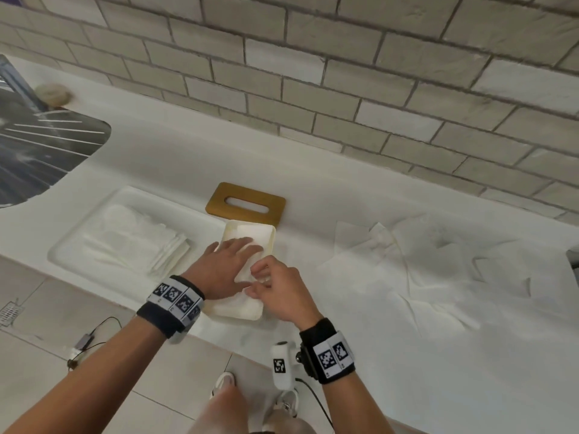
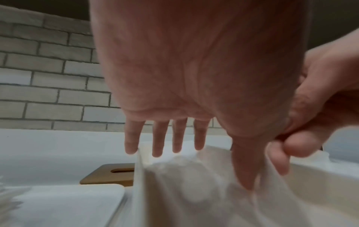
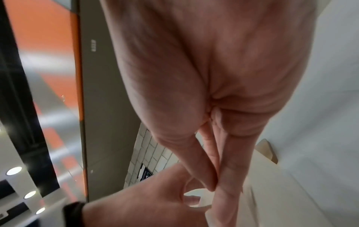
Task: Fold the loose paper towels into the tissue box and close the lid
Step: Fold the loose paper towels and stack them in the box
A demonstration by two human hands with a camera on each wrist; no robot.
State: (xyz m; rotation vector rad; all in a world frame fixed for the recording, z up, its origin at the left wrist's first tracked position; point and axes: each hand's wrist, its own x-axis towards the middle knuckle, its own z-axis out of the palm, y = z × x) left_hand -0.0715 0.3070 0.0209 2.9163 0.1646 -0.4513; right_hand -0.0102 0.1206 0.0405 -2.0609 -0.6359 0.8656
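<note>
One head view from above, two wrist views pressed close to the palms.

The head camera looks steeply down at the counter (image 1: 360,195) and brick wall (image 1: 344,73). Each wrist camera looks along its palm toward the fingers; both share the open tissue box (image 1: 233,313) and wooden lid (image 2: 106,175) with the head view.

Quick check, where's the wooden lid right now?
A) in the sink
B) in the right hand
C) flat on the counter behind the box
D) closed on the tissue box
C: the wooden lid lies flat on the counter at the far end of the open tissue box, while both hands work the paper towel inside the box.
</note>
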